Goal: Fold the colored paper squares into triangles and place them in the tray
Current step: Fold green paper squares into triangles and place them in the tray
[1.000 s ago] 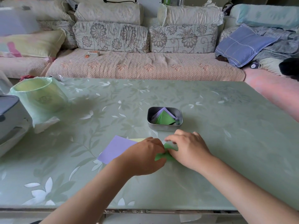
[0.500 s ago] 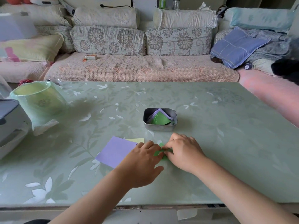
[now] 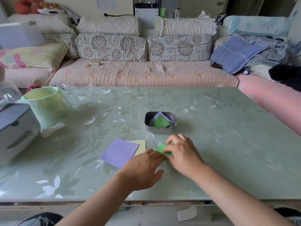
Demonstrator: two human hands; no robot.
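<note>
the green paper (image 3: 161, 149) lies on the counter (image 3: 228, 144), just in front of the metal tray (image 3: 159, 130). the left hand (image 3: 143, 167) presses it with flat fingers and the right hand (image 3: 182, 154) pinches its edge. if the corners slip before creasing, the triangle could come out crooked.

A bag-lined bin (image 3: 44, 101) and a grey appliance (image 3: 14, 128) stand on the table's (image 3: 228, 152) left.

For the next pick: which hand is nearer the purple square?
Left. The left hand lies beside the purple square; the right hand is farther right, holding the green paper.
</note>
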